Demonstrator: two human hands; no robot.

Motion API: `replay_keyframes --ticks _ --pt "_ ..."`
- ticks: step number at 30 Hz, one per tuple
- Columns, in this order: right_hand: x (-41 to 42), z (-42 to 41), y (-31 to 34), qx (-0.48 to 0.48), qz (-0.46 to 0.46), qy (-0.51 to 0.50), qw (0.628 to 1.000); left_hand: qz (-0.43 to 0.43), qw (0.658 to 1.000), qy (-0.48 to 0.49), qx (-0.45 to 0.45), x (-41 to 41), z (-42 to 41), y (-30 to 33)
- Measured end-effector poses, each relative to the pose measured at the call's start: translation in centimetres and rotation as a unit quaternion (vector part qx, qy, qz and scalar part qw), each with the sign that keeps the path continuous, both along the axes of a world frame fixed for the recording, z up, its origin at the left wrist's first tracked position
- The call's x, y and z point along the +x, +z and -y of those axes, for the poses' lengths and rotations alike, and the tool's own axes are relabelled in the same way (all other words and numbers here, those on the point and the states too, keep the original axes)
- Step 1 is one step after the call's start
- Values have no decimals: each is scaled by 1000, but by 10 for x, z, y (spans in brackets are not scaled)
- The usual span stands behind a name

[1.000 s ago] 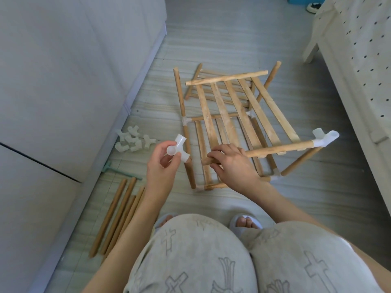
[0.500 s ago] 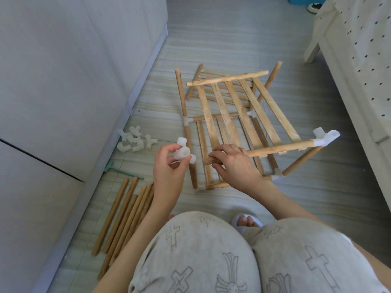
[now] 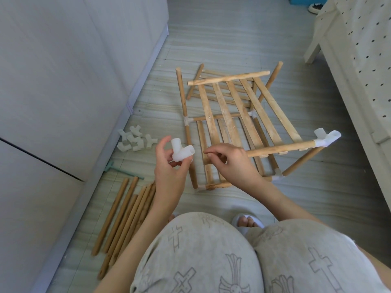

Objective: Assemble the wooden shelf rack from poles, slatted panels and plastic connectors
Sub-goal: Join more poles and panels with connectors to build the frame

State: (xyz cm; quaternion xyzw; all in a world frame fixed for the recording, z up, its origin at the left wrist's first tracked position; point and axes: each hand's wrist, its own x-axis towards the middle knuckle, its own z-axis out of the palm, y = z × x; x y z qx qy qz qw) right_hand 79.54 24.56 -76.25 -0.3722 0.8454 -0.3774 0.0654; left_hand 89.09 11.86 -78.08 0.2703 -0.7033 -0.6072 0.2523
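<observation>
1. Holding a white three-way plastic connector [image 3: 181, 152] between thumb and fingertips, the left hand [image 3: 169, 168] hovers just left of the rack, and the connector's open sockets point up and to the right.
2. Gripping the near end of a round wooden rail [image 3: 279, 148], the right hand [image 3: 230, 163] has its fingers curled round that rail, which belongs to a raised slatted wooden panel [image 3: 243, 108].
3. Capping the rail's far end is another white corner connector [image 3: 326, 138], with a slanted wooden pole [image 3: 300, 161] running down from it.
4. Resting on the grey striped floor [image 3: 232, 39], the partly built wooden shelf rack [image 3: 228, 132] sits ahead of the person's knees.
5. Lying by the white cabinet [image 3: 63, 81] are a pile of spare white connectors [image 3: 135, 141], a bundle of loose wooden poles [image 3: 127, 212] and a small teal tool [image 3: 122, 172].
</observation>
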Motion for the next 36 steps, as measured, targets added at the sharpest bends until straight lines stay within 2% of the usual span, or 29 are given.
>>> replay_keyframes --ticks 4,7,12,15,18,21,28,32,34,36 --pt "3 6 5 18 139 0 990 -4 1000 -16 13 -2 1 -5" --pt "5 8 7 -13 231 7 973 -4 999 -33 21 -3 -2 -7" --pt "3 10 6 -123 400 -35 908 43 999 -15 -23 -4 0 -7" --pt "-3 14 6 -179 452 -79 870 57 997 -27 -45 -3 2 -8" --pt "-11 21 8 -192 463 -96 860 53 992 -51 -100 -2 3 -7" --pt "-13 27 8 -159 448 -90 875 47 988 -48 -142 -2 5 -6" --pt "-12 28 4 -114 419 -85 897 94 986 -34 -133 4 11 -18" --pt "-13 26 2 -106 402 -86 905 84 985 -49 -139 5 9 -15" --pt "-15 23 1 -94 371 -87 920 87 983 -49 -153 4 10 -15" --pt "-15 18 -1 -48 295 -87 950 98 980 -46 -164 2 12 -15"
